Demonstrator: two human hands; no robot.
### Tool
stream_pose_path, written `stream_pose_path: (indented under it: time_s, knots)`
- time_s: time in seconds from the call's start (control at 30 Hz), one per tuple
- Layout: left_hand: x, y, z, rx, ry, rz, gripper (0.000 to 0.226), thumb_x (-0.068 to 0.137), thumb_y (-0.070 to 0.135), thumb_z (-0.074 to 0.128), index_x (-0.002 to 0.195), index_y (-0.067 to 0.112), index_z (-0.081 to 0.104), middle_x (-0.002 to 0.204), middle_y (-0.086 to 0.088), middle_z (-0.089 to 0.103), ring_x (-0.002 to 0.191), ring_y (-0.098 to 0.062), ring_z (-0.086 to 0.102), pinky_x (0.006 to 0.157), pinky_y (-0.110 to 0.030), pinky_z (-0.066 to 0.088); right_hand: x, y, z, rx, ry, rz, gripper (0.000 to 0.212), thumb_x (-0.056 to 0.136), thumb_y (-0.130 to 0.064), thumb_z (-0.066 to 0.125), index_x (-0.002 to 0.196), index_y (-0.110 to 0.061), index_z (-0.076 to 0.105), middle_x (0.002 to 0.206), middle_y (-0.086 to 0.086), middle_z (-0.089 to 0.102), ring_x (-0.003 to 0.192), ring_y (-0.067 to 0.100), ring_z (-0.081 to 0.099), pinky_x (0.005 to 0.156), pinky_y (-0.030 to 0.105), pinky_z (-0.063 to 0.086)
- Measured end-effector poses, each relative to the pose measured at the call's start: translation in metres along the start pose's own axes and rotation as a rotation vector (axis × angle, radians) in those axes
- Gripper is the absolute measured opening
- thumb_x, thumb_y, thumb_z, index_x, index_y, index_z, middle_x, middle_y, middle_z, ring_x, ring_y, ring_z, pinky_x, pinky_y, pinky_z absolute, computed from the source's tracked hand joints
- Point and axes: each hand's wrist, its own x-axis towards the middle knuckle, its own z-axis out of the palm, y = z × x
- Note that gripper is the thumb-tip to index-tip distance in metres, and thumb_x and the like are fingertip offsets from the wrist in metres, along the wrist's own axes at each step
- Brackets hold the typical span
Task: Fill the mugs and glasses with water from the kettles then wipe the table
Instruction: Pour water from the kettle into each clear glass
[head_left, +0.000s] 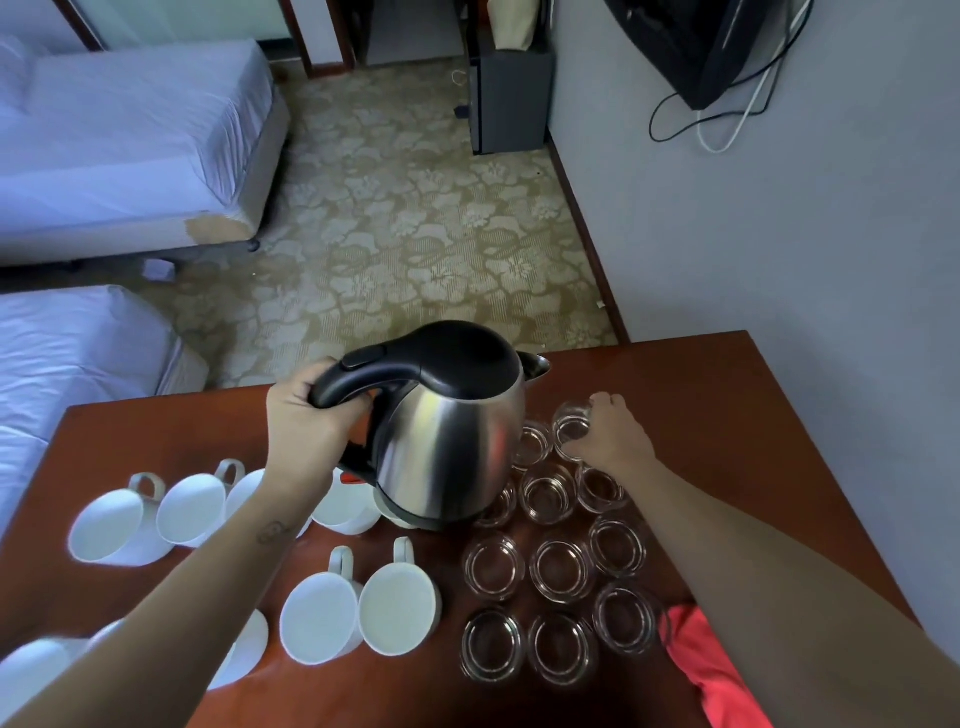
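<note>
Two hands: the left hand (304, 415) is closed round the black handle of the stainless-steel kettle with a black lid (452, 447); the right hand (613, 436) curls its fingers round a small clear glass tumbler (571, 423) in the far row of the glasses.
Kettle: lifted over the middle of the reddish-brown wooden table (701, 384), roughly upright, with its spout pointing far and right, close to the gripped tumbler. No stream shows.
Vessels: the other clear glasses (561, 569) stand in rows on the right; the white ceramic mugs (319, 618) are on the left.
Cloth: a red cloth (711, 670) lies at the near right edge.
Doing it well: probably bring the spout right over the steadied tumbler, tip slowly, and stop short of the rim. The glasses are packed tightly, so a fast pour would likely splash their neighbours.
Hard to make out: whether any glass or mug holds water. The kettle's body hides some glasses and mugs behind it, the forearms cover others, and no second kettle is in view.
</note>
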Motion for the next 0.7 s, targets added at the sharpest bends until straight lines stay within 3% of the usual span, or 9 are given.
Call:
stream_pose_path:
  time_s: [0.17,0.3,0.43,0.57,0.63,0.7]
  knots:
    - [-0.005,0.005,-0.006,-0.008,0.011,-0.007,0.019,0.065,0.003,0.058,0.08,0.008,0.068,0.071,-0.028,0.059,0.062,-0.032,0.051,0.061,-0.036,0.045,0.001,0.002,0.001,0.018,-0.028,0.019,0.088,0.079,-0.031,0.082,0.148,-0.008,0.033,0.144,0.01,0.04,0.128,0.031,0.05,0.098,0.044,0.047]
    - [-0.008,0.013,-0.009,-0.03,0.041,0.001,0.019,0.068,0.001,0.06,0.078,0.015,0.068,0.067,-0.014,0.06,0.062,-0.019,0.052,0.057,-0.026,0.043,0.0,-0.002,-0.002,0.007,-0.05,0.041,0.09,0.081,-0.032,0.079,0.15,-0.007,0.029,0.146,0.014,0.041,0.133,0.033,0.045,0.103,0.043,0.044]
    - [-0.009,0.017,-0.011,-0.039,0.079,-0.013,0.036,0.079,-0.017,0.058,0.08,0.018,0.067,0.06,0.009,0.059,0.054,-0.004,0.049,0.052,-0.014,0.041,-0.007,-0.026,-0.02,0.026,0.073,-0.03,0.083,0.085,-0.034,0.074,0.151,-0.007,0.031,0.151,0.016,0.039,0.139,0.035,0.036,0.109,0.046,0.04]
    - [-0.015,0.022,-0.016,-0.065,0.088,-0.032,0.034,0.079,-0.017,0.055,0.078,0.016,0.066,0.05,0.017,0.053,0.048,0.001,0.045,0.052,-0.013,0.038,-0.022,-0.069,-0.044,0.368,0.042,-0.167,0.046,0.092,-0.024,0.068,0.135,-0.012,0.058,0.131,0.005,0.062,0.121,0.024,0.059,0.1,0.034,0.047]
    - [-0.018,0.024,-0.021,-0.088,0.109,-0.055,0.033,0.079,-0.016,0.056,0.077,0.016,0.064,0.049,0.017,0.052,0.048,0.001,0.045,0.055,-0.016,0.037,-0.036,-0.088,-0.052,0.497,-0.027,-0.236,0.023,0.094,-0.016,0.062,0.116,-0.016,0.07,0.115,0.002,0.071,0.113,0.022,0.064,0.099,0.035,0.049]
    - [-0.022,0.029,-0.029,-0.115,0.133,-0.071,0.032,0.08,-0.015,0.057,0.079,0.016,0.066,0.049,0.017,0.052,0.048,0.002,0.046,0.057,-0.018,0.038,-0.055,-0.103,-0.06,0.696,-0.14,-0.274,0.03,0.091,0.002,0.052,0.101,-0.018,0.072,0.092,-0.001,0.07,0.097,0.02,0.064,0.085,0.032,0.053]
